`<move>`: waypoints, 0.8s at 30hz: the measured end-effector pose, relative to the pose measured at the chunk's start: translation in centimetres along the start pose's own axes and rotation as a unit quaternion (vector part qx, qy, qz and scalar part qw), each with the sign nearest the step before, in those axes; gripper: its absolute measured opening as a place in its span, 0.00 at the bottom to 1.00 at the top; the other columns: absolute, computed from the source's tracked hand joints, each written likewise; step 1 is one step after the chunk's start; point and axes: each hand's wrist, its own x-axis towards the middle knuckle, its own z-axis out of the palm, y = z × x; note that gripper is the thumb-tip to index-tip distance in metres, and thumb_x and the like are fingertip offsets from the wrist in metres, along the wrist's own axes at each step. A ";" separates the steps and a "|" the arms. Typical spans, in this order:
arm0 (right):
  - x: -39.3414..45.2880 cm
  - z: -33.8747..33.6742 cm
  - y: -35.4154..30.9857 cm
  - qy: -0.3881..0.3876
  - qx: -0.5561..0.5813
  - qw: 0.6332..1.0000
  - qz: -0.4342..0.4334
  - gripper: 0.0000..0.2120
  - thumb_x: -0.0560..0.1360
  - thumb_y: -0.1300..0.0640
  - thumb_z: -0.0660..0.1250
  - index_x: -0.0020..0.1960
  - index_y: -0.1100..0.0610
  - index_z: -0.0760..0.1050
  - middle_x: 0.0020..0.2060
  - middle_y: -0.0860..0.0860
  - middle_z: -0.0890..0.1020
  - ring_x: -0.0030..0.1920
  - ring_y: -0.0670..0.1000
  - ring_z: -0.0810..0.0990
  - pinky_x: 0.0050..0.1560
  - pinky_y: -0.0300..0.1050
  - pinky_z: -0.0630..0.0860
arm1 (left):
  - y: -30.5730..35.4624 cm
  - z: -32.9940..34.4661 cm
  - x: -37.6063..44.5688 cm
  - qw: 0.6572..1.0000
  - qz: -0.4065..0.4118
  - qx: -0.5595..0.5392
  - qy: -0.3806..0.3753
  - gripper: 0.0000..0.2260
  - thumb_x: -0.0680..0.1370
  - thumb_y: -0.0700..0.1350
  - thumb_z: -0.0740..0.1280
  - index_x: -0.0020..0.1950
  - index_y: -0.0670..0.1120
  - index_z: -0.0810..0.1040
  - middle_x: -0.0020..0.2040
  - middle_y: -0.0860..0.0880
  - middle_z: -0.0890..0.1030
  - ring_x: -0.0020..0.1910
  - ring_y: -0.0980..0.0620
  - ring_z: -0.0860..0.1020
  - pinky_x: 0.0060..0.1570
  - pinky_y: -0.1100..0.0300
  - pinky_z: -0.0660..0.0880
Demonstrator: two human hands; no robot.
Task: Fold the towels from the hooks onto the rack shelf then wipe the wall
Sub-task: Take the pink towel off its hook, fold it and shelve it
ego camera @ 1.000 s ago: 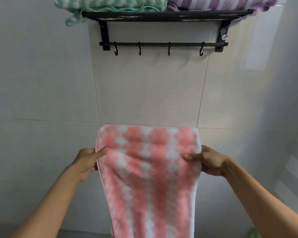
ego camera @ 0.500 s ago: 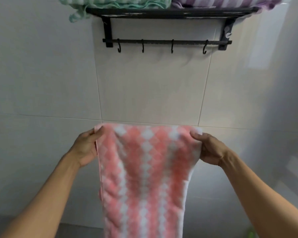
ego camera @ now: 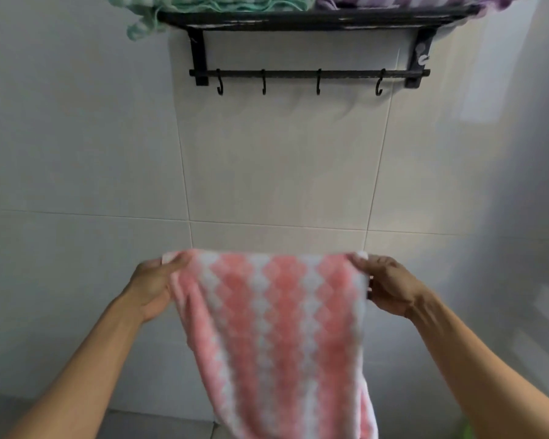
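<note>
The tiled wall [ego camera: 282, 172] carries a black rack shelf [ego camera: 314, 19] holding a folded green towel [ego camera: 210, 3] and purple towel [ego camera: 400, 0]. Below, a pink-and-white towel [ego camera: 282, 327] hangs stretched between the left hand [ego camera: 154, 288] and right hand [ego camera: 390, 285], each pinching a top corner. Four hooks [ego camera: 318, 85] hang bare.

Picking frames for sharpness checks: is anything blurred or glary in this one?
Head view: the pink towel and both hands, left hand and right hand, are motion-smeared; the rack and hooks stay fairly crisp; window glare streaks the wall at right.
</note>
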 end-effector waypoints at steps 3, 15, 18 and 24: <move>0.0 -0.2 -0.1 -0.025 0.000 0.999 0.040 0.15 0.67 0.50 0.79 0.50 0.57 0.85 0.49 0.59 0.83 0.46 0.54 0.83 0.51 0.51 0.79 | 0.3 0.1 -0.2 0.994 -0.009 0.076 -0.077 0.23 0.71 0.46 0.77 0.62 0.37 0.80 0.54 0.42 0.86 0.47 0.46 0.85 0.52 0.49 0.81; -0.6 0.4 1.0 0.020 -0.022 0.998 0.046 0.28 0.63 0.50 0.83 0.54 0.69 0.83 0.53 0.65 0.85 0.47 0.59 0.86 0.50 0.52 0.84 | -0.8 0.4 -1.2 0.994 -0.043 0.097 0.011 0.12 0.75 0.42 0.73 0.53 0.35 0.83 0.46 0.38 0.86 0.36 0.47 0.85 0.39 0.54 0.82; -0.6 0.3 1.1 0.069 0.024 0.996 0.043 0.20 0.71 0.52 0.75 0.54 0.66 0.84 0.50 0.63 0.85 0.44 0.57 0.86 0.44 0.49 0.84 | -0.7 -0.1 -1.0 0.996 -0.042 0.056 0.055 0.09 0.77 0.40 0.71 0.52 0.34 0.82 0.41 0.40 0.86 0.33 0.47 0.84 0.37 0.53 0.83; -0.5 0.4 -0.5 0.053 -0.017 0.998 0.017 0.14 0.71 0.59 0.74 0.54 0.63 0.85 0.50 0.58 0.87 0.48 0.55 0.85 0.45 0.46 0.82 | 0.9 0.7 -0.9 1.000 -0.019 0.014 0.017 0.07 0.80 0.39 0.67 0.52 0.35 0.81 0.42 0.42 0.86 0.35 0.50 0.85 0.37 0.58 0.83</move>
